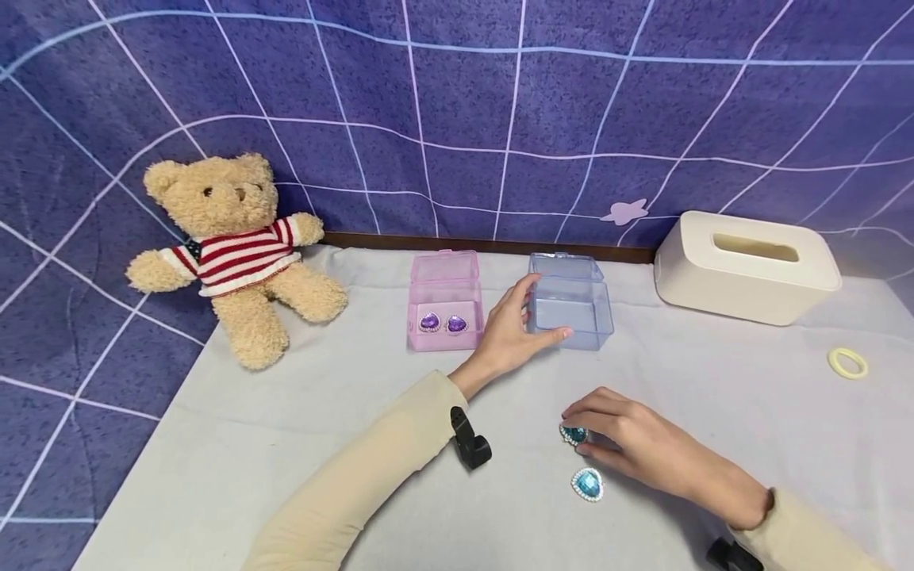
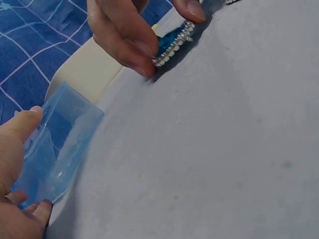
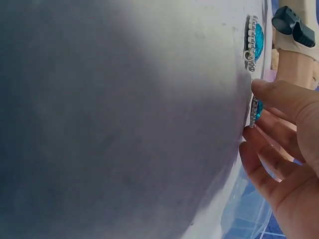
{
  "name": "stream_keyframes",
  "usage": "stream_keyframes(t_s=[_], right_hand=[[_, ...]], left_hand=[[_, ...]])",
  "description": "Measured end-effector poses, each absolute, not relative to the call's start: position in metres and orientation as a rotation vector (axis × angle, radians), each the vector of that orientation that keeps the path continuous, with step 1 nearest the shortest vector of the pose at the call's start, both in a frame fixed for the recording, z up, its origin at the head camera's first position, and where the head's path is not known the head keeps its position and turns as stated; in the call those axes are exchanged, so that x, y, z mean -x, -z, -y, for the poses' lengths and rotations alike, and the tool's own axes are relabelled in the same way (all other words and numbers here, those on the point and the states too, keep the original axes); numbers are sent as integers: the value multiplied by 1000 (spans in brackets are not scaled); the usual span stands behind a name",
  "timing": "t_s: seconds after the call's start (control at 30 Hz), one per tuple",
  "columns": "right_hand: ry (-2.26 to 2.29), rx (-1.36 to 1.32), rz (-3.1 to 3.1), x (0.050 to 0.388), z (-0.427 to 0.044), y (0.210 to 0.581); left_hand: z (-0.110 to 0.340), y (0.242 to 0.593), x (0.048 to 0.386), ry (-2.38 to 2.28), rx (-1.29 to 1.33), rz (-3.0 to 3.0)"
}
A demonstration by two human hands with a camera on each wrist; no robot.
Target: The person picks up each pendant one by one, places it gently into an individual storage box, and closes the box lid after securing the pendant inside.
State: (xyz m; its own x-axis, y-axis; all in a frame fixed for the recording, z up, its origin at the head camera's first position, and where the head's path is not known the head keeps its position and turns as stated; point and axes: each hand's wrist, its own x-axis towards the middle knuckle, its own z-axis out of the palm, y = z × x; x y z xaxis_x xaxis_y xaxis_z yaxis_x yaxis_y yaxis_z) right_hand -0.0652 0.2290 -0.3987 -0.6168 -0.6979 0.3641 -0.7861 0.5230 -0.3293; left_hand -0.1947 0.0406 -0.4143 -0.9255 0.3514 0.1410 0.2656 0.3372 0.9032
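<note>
A teddy bear [image 1: 239, 255] in a red-and-white striped sweater leans against a purple grid-patterned backdrop [image 1: 457, 95], at the far left of a cloth-covered table [image 1: 421, 515]. To its right, an open pink box [image 1: 446, 342] contains two purple gems [image 1: 429, 322], side by side. A person's left hand [image 1: 508, 337] holds an open blue box [image 1: 589, 341], thumb and fingers spread around its left end. Nearer the wearer, a pearl-edged teal gem [image 1: 574, 435] is pinched between the thumb and fingers of the right hand [image 1: 628, 440]; whether it touches the cloth is unclear. A light-blue gem [image 1: 588, 484] lies just beside, closer to the wearer. Farther right stand a cream tissue box [image 1: 743, 277] and, lying flat, a pale yellow ring [image 1: 847, 376].
</note>
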Motion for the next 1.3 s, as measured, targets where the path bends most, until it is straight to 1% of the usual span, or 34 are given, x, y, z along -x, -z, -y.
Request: stream_keyframes(t_s=[0.2,0.4,0.73,0.93,1.1,1.3], right_hand=[[-727,-1244,2539,67,-231,391],[-731,-1207,2413,76,-235,374],[-715,-1005,2356,103,-238,337],[-693,-932,2372,123,-237,320],[-677,-871,2401,144,-232,321],[-738,-766,2499,169,-230,340]], left_hand=[[-42,415,195,-1697,-571,-2497],[-43,414,194,-1701,-581,-2492],[-42,413,194,-1680,-591,-2506],[-42,413,194,-1683,-567,-2500],[-42,415,194,-1695,-566,-2499],[-41,417,195,-1702,-574,-2492]])
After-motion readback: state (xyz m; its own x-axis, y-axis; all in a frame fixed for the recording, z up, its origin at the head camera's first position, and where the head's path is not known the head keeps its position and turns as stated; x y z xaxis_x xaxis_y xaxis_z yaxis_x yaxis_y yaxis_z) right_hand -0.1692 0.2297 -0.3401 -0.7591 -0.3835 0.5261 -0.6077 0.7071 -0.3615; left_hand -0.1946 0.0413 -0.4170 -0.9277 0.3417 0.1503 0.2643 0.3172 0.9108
